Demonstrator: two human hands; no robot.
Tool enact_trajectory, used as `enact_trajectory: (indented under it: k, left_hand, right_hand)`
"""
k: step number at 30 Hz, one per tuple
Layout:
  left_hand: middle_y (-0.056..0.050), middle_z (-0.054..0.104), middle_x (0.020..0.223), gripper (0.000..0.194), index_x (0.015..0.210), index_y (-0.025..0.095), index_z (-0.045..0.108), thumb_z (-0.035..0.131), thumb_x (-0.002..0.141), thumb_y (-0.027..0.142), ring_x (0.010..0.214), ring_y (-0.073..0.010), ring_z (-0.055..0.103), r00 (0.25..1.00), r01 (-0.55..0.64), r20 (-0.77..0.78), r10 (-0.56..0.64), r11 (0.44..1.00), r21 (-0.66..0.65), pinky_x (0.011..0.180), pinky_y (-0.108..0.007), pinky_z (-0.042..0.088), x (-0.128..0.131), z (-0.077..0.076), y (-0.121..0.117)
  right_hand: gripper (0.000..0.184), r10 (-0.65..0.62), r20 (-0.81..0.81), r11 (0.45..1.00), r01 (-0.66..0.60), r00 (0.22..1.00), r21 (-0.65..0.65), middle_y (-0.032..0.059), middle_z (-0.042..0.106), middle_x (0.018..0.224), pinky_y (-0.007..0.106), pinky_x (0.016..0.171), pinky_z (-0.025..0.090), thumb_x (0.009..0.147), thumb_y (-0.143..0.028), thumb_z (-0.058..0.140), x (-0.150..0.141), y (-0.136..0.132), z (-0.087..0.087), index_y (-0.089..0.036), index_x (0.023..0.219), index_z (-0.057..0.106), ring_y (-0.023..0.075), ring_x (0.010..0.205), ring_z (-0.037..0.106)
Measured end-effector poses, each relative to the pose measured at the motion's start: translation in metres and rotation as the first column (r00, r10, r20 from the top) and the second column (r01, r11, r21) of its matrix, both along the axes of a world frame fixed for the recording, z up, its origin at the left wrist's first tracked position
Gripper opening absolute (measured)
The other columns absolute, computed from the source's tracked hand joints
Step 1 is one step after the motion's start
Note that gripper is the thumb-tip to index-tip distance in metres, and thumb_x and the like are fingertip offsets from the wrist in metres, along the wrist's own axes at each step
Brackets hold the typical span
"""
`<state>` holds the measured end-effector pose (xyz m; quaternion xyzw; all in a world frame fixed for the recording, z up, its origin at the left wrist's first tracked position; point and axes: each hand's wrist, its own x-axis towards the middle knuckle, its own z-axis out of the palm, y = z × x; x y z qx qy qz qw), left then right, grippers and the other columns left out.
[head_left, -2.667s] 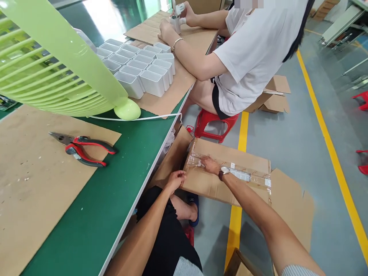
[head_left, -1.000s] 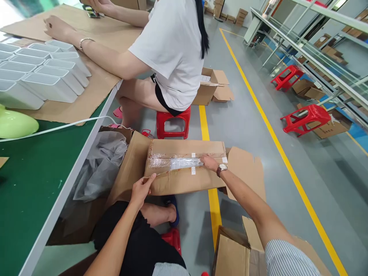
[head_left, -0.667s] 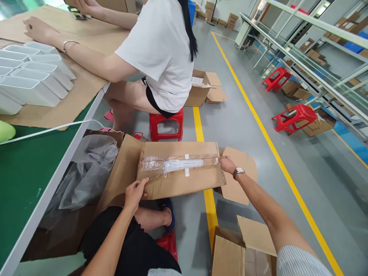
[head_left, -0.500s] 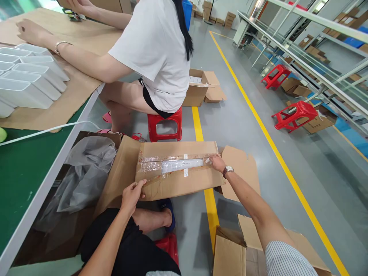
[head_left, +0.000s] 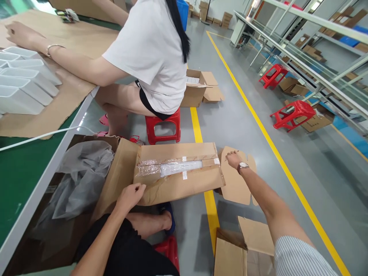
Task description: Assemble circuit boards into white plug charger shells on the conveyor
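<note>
Compared with half a second ago, the right hand (head_left: 234,158) is sitting farther out, clear of the taped top and hanging over a cardboard flap (head_left: 237,186) past the right end. Going off the head view, since that's all we're getting: the carton (head_left: 178,188) is lying just ahead of the person's leg (head_left: 148,220), with clear tape (head_left: 150,168) running along its top and a pale strip (head_left: 182,167) showing at the seam. Step-wise, I'm guessing they're working on that tape; the next move is probably calling for the right fingers getting back to the seam while the other side is being steadied. Grip-wise, the left hand (head_left: 130,197) is touching the near left corner, fingers bending in, but I can't tell if it's really pinching anything. Right fingers are curling, and I can't tell whether they're holding a scrap or nothing.
</note>
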<state>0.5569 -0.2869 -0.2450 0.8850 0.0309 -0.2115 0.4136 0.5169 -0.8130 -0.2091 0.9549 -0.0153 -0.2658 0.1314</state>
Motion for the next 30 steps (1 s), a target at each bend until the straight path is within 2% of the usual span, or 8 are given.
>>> enact_trajectory:
  k: [3, 5, 7, 10, 13, 17, 20, 30]
  left_hand:
    - [-0.011, 0.069, 0.075, 0.032, 0.065, 0.016, 0.067, 0.069, 0.082, 0.042, 0.090, -0.0305, 0.070, 0.984, 0.146, 0.087, -0.157, 0.982, 0.116, 0.081, -0.039, 0.056, 0.022, 0.001, -0.014]
    - [-0.012, 0.071, 0.105, 0.028, 0.096, 0.013, 0.071, 0.066, 0.093, 0.041, 0.102, -0.0272, 0.068, 0.958, 0.228, 0.138, -0.252, 0.959, 0.168, 0.089, -0.042, 0.057, 0.027, -0.002, -0.028]
    - [-0.011, 0.065, 0.125, 0.034, 0.122, 0.015, 0.063, 0.064, 0.098, 0.039, 0.108, -0.0243, 0.066, 0.932, 0.280, 0.180, -0.316, 0.939, 0.200, 0.092, -0.045, 0.058, 0.025, -0.008, -0.041]
    - [-0.011, 0.062, 0.131, 0.036, 0.129, 0.018, 0.060, 0.063, 0.099, 0.036, 0.111, -0.0242, 0.065, 0.893, 0.324, 0.241, -0.380, 0.915, 0.241, 0.093, -0.045, 0.058, 0.013, -0.016, -0.054]
    - [-0.011, 0.062, 0.130, 0.034, 0.127, 0.018, 0.061, 0.062, 0.099, 0.038, 0.110, -0.0231, 0.065, 0.856, 0.346, 0.296, -0.424, 0.895, 0.282, 0.094, -0.045, 0.057, 0.002, -0.020, -0.059]
    - [-0.011, 0.072, 0.111, 0.015, 0.108, 0.018, 0.071, 0.061, 0.098, 0.024, 0.104, -0.0262, 0.067, 0.823, 0.346, 0.344, -0.452, 0.879, 0.327, 0.094, -0.044, 0.050, -0.011, -0.019, -0.058]
    - [-0.010, 0.074, 0.100, 0.017, 0.102, 0.020, 0.073, 0.057, 0.096, 0.016, 0.101, -0.0285, 0.067, 0.797, 0.353, 0.381, -0.468, 0.874, 0.335, 0.088, -0.042, 0.045, -0.024, -0.014, -0.054]
    - [-0.008, 0.072, 0.089, 0.020, 0.097, 0.021, 0.071, 0.051, 0.098, 0.019, 0.089, -0.0270, 0.064, 0.748, 0.338, 0.472, -0.466, 0.881, 0.332, 0.078, -0.037, 0.037, -0.038, -0.012, -0.054]
  right_hand:
    - [0.031, 0.067, 0.058, 0.996, -0.070, 0.996, 0.061, 0.0101, 0.064, 0.130, 0.050, 0.101, 0.053, 0.098, -0.036, 0.065, 0.007, 0.038, -0.009, -0.017, 0.123, 0.064, 0.0257, 0.117, 0.063]
    - [0.029, 0.143, 0.088, 0.979, -0.154, 0.986, 0.136, 0.0096, 0.063, 0.131, 0.051, 0.103, 0.051, 0.098, -0.034, 0.065, 0.019, 0.079, -0.019, -0.017, 0.121, 0.065, 0.0262, 0.120, 0.061]
    - [0.026, 0.216, 0.105, 0.949, -0.234, 0.971, 0.209, 0.0089, 0.064, 0.130, 0.051, 0.104, 0.050, 0.098, -0.033, 0.065, 0.033, 0.122, -0.029, -0.017, 0.119, 0.066, 0.0259, 0.121, 0.061]
    - [0.024, 0.296, 0.105, 0.906, -0.314, 0.949, 0.284, 0.0088, 0.066, 0.126, 0.050, 0.103, 0.050, 0.098, -0.033, 0.065, 0.050, 0.172, -0.039, -0.016, 0.115, 0.067, 0.0251, 0.118, 0.062]
    - [0.026, 0.338, 0.079, 0.887, -0.346, 0.938, 0.306, 0.0093, 0.067, 0.124, 0.049, 0.101, 0.052, 0.098, -0.035, 0.066, 0.054, 0.193, -0.044, -0.015, 0.115, 0.067, 0.0247, 0.114, 0.064]
    - [0.029, 0.357, 0.025, 0.892, -0.349, 0.934, 0.287, 0.0099, 0.066, 0.125, 0.048, 0.100, 0.053, 0.098, -0.036, 0.065, 0.046, 0.183, -0.046, -0.015, 0.118, 0.066, 0.0247, 0.113, 0.064]
    - [0.030, 0.355, -0.017, 0.905, -0.338, 0.935, 0.258, 0.0100, 0.064, 0.129, 0.049, 0.100, 0.053, 0.098, -0.036, 0.065, 0.043, 0.160, -0.041, -0.016, 0.121, 0.065, 0.0255, 0.116, 0.063]
    - [0.033, 0.165, -0.096, 0.983, -0.156, 0.982, 0.092, 0.0103, 0.066, 0.124, 0.046, 0.094, 0.056, 0.098, -0.037, 0.066, 0.031, 0.076, 0.000, -0.015, 0.122, 0.064, 0.0238, 0.108, 0.066]
